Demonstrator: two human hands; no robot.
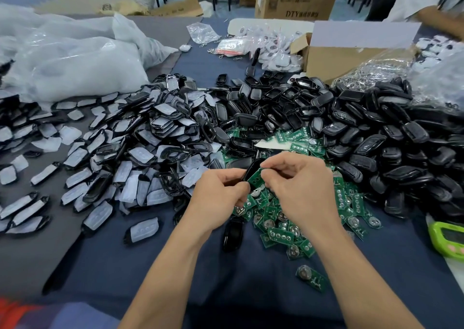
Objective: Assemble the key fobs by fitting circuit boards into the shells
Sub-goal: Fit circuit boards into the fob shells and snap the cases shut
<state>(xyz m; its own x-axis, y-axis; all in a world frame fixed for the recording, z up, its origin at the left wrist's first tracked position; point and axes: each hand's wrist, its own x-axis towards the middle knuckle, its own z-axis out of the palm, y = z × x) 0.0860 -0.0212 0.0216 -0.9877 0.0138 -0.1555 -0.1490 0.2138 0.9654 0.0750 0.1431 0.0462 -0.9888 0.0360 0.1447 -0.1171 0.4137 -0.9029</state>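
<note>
Far ahead and left of my fingers [276,162] lie big clear plastic bags [75,59]. Ahead to the right an open cardboard box [351,57] stands beside a bag of metal key rings [376,69], with a printed box [293,2] further back. Nearer me and to the right, a green gadget with a screen [445,238] sits on the blue cloth [251,278], a grey mat [30,240] covers the left, and another person's arm [442,18] shows at the far right.

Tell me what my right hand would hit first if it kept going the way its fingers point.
The right hand pinches the green circuit board; going on leftward it would probably meet the black shell in the left hand, though depth is unclear.
</note>
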